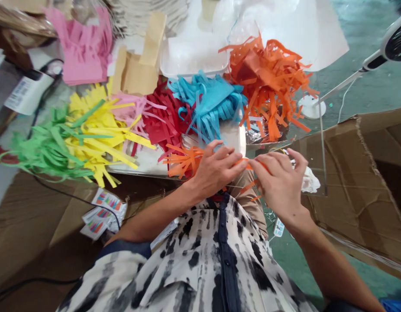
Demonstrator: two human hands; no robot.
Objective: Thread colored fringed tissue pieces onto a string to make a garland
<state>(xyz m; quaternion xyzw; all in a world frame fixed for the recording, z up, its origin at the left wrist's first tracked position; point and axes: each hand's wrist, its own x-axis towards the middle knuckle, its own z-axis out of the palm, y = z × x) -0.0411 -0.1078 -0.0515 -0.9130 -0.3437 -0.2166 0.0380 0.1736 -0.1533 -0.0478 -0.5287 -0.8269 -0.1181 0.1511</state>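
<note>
My left hand (218, 167) and my right hand (278, 180) are close together at the table's near edge, fingers closed. Between them they pinch an orange paper tassel (185, 161), narrow where it passes from hand to hand. Its cut strips fan out to the left of my left hand, and a few hang below my right. Fingers hide the gripped middle. Just beyond lie a blue fringed paper bundle (216, 102), a dark red one (163, 119) and a larger orange pile (268, 82).
Yellow fringe (99, 136) and green fringe (49, 145) lie at the left, with pink fringed sheets (86, 52) behind. A clear plastic tray (194, 56) stands at the back. On the right are a small fan (395, 41) and an open cardboard box (353, 169). A black cable (80, 197) hangs at left.
</note>
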